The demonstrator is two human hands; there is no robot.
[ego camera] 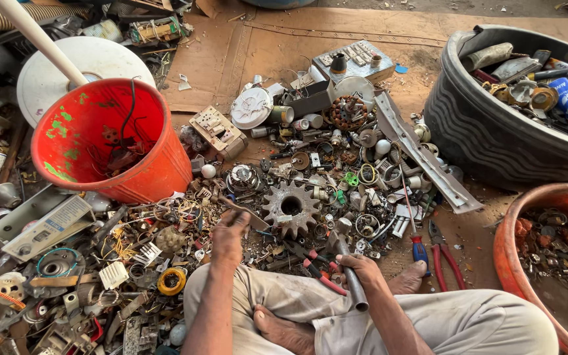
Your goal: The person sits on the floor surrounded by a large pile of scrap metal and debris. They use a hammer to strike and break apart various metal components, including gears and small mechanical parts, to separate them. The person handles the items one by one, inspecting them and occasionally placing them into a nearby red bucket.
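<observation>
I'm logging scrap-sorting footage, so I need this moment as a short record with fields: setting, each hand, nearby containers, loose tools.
setting: person seated cross-legged on cardboard, facing a scrap pile
left hand: closed on a flat metal strip
right hand: gripping the hammer by its metal handle
largest part: toothed gear, just ahead of the hands
containers: orange bucket; black tub; orange basin
loose tools: red pliers; screwdriver
</observation>
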